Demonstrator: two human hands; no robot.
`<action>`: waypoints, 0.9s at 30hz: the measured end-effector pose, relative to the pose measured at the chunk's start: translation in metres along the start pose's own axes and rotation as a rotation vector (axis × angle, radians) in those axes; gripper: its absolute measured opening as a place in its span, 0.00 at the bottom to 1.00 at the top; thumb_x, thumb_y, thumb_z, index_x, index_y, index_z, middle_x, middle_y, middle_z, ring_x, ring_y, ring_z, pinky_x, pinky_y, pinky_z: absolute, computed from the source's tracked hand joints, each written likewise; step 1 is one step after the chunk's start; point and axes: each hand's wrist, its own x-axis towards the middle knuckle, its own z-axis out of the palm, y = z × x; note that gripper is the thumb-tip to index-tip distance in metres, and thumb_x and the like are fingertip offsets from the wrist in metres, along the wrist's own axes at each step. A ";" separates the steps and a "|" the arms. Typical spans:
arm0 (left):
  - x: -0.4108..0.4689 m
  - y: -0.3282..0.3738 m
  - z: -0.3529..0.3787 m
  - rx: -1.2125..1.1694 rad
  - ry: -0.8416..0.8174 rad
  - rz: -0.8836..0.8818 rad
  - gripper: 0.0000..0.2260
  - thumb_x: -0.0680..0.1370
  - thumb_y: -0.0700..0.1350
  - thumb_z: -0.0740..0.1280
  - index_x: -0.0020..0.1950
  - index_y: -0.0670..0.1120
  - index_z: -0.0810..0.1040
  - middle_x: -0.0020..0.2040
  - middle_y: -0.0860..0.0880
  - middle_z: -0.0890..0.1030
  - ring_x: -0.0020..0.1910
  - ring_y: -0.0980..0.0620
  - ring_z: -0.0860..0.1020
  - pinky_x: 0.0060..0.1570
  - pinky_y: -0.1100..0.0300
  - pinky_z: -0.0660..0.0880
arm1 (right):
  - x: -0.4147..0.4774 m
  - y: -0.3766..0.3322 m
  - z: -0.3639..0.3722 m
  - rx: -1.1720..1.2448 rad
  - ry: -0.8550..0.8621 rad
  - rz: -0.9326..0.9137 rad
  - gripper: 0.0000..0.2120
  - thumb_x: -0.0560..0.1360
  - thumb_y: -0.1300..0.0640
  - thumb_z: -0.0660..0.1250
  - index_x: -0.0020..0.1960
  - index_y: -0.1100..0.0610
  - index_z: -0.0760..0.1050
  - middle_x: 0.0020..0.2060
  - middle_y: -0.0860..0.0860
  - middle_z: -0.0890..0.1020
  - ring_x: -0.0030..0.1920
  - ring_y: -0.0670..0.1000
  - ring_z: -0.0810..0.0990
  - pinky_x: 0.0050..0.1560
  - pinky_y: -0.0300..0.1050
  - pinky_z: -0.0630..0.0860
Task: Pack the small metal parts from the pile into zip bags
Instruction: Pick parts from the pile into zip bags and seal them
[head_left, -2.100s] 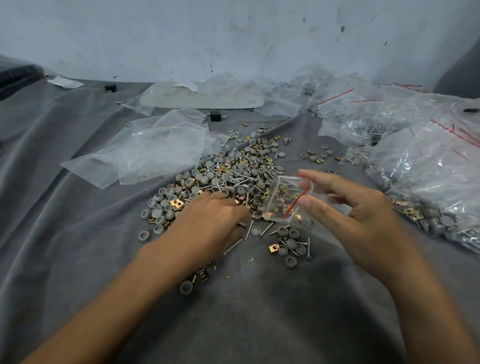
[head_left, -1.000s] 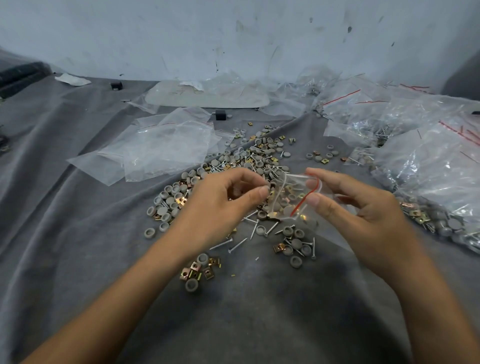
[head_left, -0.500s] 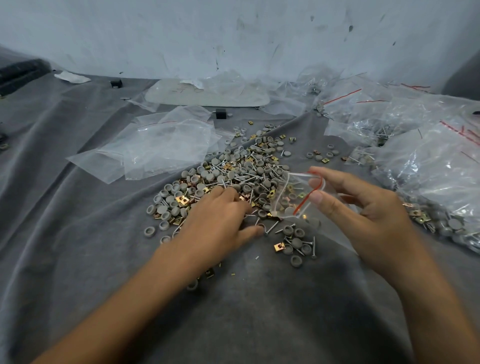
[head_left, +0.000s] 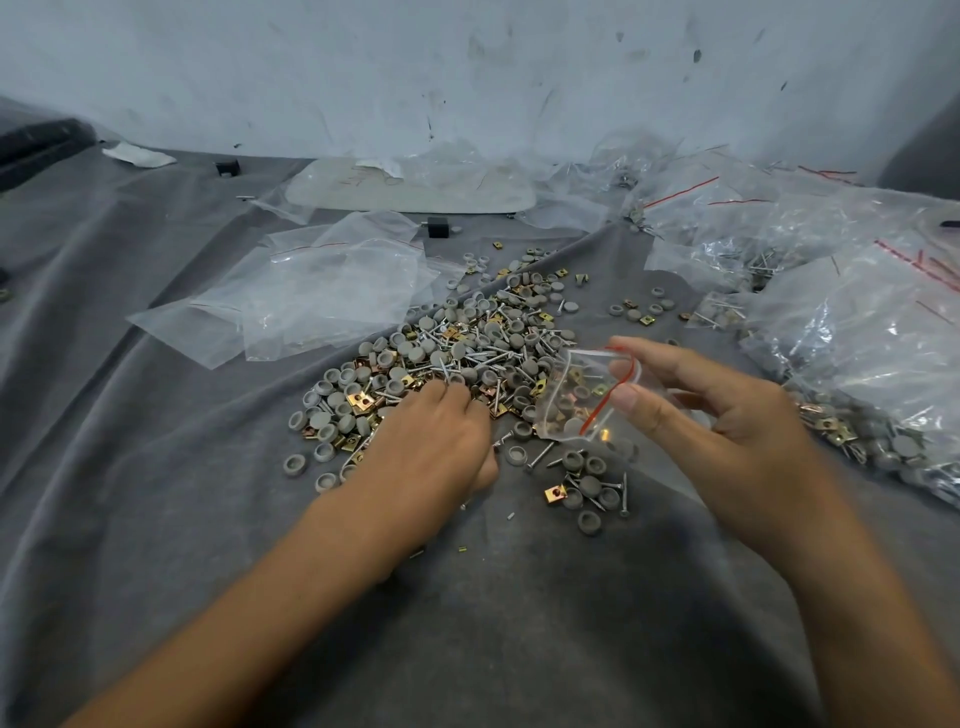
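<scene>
A pile of small metal parts (head_left: 467, 353), grey round caps, brass square clips and screws, lies on the grey cloth (head_left: 156, 467) at the centre. My left hand (head_left: 431, 447) is palm-down on the pile's near edge, fingers curled into the parts with the tips hidden. My right hand (head_left: 717, 421) holds a small clear zip bag (head_left: 571, 405) with a red seal strip, pinched between thumb and forefinger. The bag's mouth gapes toward the pile, and a few parts lie inside it.
A small loose cluster of parts (head_left: 587, 483) lies just below the bag. Empty clear bags (head_left: 332, 296) lie left of the pile. Filled bags (head_left: 857, 322) are heaped along the right. A black block (head_left: 437, 227) and a white flat tray (head_left: 415, 192) sit near the wall.
My left hand had lifted to the bag's mouth, then dropped back onto the pile; now its fingers have reached further in and curled. The right hand keeps the bag nearly still.
</scene>
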 end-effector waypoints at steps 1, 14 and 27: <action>0.000 0.000 0.000 0.013 -0.002 0.003 0.13 0.83 0.48 0.53 0.60 0.45 0.72 0.57 0.47 0.73 0.56 0.48 0.70 0.58 0.55 0.67 | 0.000 0.000 0.000 -0.003 -0.001 0.000 0.18 0.71 0.38 0.67 0.60 0.34 0.78 0.53 0.30 0.83 0.58 0.36 0.81 0.62 0.45 0.76; 0.001 -0.026 -0.018 -0.503 0.175 -0.059 0.07 0.80 0.55 0.58 0.49 0.54 0.72 0.47 0.57 0.72 0.50 0.54 0.70 0.50 0.56 0.69 | 0.000 0.004 0.002 -0.022 -0.005 -0.003 0.16 0.73 0.39 0.68 0.60 0.33 0.79 0.53 0.31 0.84 0.56 0.37 0.82 0.59 0.43 0.77; -0.005 -0.003 -0.036 -0.593 0.229 0.057 0.11 0.78 0.59 0.60 0.52 0.56 0.77 0.47 0.61 0.72 0.50 0.60 0.69 0.49 0.61 0.67 | -0.002 -0.004 0.006 -0.047 -0.038 -0.011 0.16 0.73 0.41 0.68 0.60 0.33 0.77 0.51 0.25 0.81 0.54 0.31 0.79 0.50 0.25 0.70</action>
